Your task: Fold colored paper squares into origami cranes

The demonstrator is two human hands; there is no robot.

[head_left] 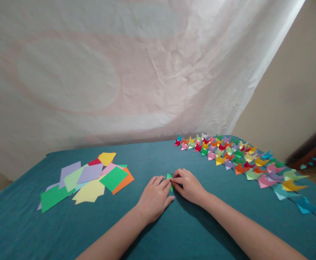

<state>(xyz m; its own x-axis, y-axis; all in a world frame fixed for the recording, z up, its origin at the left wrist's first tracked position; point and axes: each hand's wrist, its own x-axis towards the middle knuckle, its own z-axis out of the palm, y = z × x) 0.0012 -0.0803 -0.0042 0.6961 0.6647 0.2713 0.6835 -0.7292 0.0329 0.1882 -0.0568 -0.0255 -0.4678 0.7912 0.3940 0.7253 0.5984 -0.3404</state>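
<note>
At the centre of the blue-green surface [149, 156] lies a small folded green paper [168, 176], pointed at its far end, with both hands touching it. Taking that paper as the middle of the dial, the left hand [155, 195] comes in from between seven and eight o'clock, palm down, its fingers laid flat against the near edge and its thumb apart, towards six. The right hand [188, 185] sits between three and four, thumb and forefinger narrow, pinching the paper's side. Around nine o'clock, well apart, loose sheets [90, 173] overlap in purple, green, yellow, pink and red, one green sheet [113, 178] lying partly over an orange sheet [126, 180]. From one o'clock to just past three, folded birds [240, 169] stand in many-coloured rows, a blue bird [305, 205] nearest. At twelve, a pale cloth [147, 90] hangs behind the surface.
</note>
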